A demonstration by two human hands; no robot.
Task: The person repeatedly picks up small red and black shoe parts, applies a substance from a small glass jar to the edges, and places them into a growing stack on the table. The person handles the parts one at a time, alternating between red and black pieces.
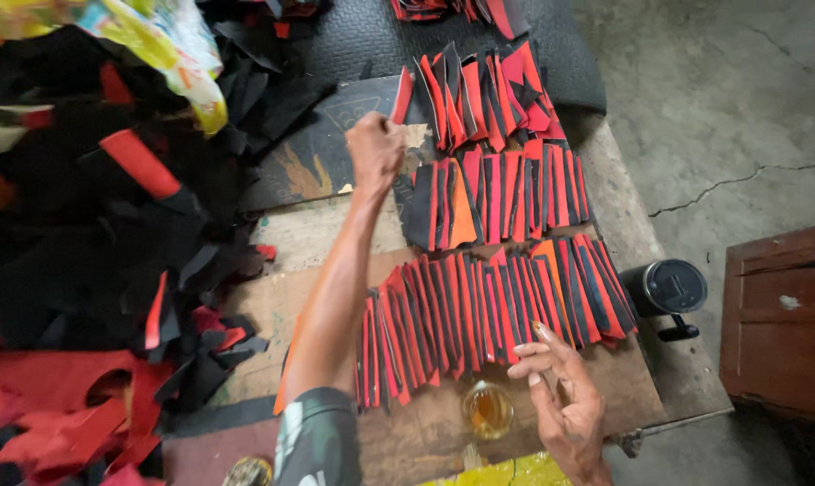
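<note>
My big wooden work board (290, 243) is the biggest thing here. On it lie 3 rows of thin red & black cut pieces, stood on edge like books: far row (489, 94), middle row (502, 198), near row (489, 315). To the left is a big messy heap of black & red scraps (110, 252). A black round mug (667, 288) sits at the board's right edge, and a small glass of yellow-brown drink (488, 410) stands just below the near row.

I think the glass could tip if I bump it, b/c it is so close to my right hand. The rows could also fall over like dominoes if I push one end.

My left hand (374, 148) is stretched far out, fist shut tight on one red strip (401, 94), held up beside the far row. My right hand (562, 396) is loose, fingers spread, tips touching the near row, holding nothing.
</note>
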